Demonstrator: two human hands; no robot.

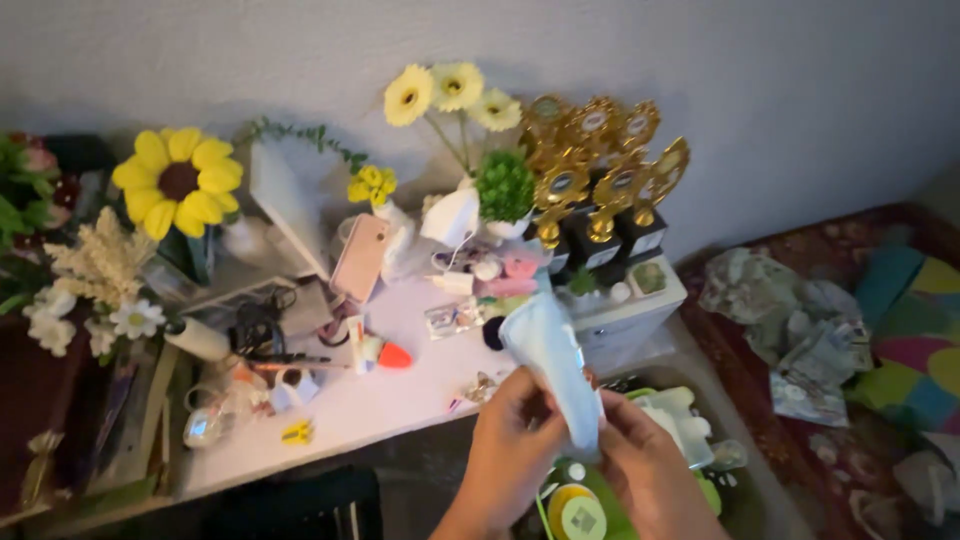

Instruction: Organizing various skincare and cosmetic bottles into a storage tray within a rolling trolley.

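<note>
Both hands gripped a pale blue, soft, pouch-like fabric piece (548, 355) at its lower end: left hand (510, 440) pinching one edge, right hand (640, 455) the other. Piece stood upright above the white desk's (370, 405) front edge. Judged light, limp, non-fragile; edge grip suits.

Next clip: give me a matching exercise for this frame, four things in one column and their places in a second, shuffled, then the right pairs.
Things
1. pale blue folded item
2. big yellow sunflower
3. gold trophies
4. pink phone

Places
A. standing in a cluster at the back right of the white table
B. leaning upright near the middle of the table
C. held between the left hand and the right hand
D. at the left end of the table, above white flowers

Pairs: 1-C, 2-D, 3-A, 4-B
</note>
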